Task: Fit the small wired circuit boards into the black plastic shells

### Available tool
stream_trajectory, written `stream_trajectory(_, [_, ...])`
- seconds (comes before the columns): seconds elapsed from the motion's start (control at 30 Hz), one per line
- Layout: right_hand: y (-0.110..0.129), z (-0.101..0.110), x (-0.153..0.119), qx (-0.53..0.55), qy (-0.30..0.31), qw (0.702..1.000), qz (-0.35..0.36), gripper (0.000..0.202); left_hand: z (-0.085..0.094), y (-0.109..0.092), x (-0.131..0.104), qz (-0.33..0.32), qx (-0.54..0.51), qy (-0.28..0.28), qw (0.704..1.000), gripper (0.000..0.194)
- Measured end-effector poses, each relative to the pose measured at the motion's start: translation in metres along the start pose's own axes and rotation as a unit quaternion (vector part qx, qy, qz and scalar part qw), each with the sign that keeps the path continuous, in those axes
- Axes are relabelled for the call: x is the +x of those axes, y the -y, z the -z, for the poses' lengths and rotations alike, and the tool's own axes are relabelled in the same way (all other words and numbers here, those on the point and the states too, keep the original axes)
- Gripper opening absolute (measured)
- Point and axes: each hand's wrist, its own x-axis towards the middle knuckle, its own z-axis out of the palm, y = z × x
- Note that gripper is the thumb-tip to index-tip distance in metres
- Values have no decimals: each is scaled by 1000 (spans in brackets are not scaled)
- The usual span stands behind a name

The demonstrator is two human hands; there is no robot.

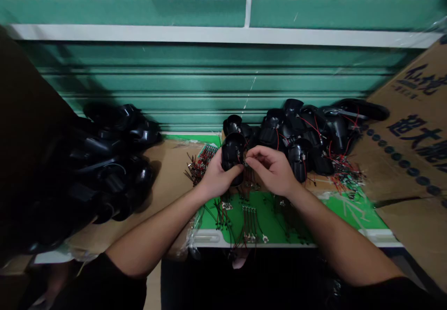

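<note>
A glossy black plastic shell is upright over the middle of the green work surface. My left hand is wrapped round its left side, with the thumb across its lower front. At the shell's right edge, my right hand is closed in a pinch of thumb and forefinger. What lies between those fingertips is too small to make out. Beneath the hands, thin wires with small connectors lie on the green surface. A bundle of red and black wires is just left of my left hand.
Black shells with red wires are heaped behind and right of my hands. Another big heap of black shells fills the left side on cardboard. Wires lie tangled at right, beside a large carton. Green slatted panels rise behind.
</note>
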Motion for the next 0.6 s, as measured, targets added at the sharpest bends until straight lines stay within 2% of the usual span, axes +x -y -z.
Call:
stream_trajectory(0.1, [-3,-5,-2,-75,-13,994,78,10,-3,3,-2,13,-19,23,999,47])
stream_trajectory(0.2, [-3,-8,-3,-109,-17,987,117,7,-5,4,-4,20,-12,31,999,45])
stream_trajectory(0.6, [-1,-15,-5,-141,-42,977,155,8,-7,-2,-6,9,6,33,999,42])
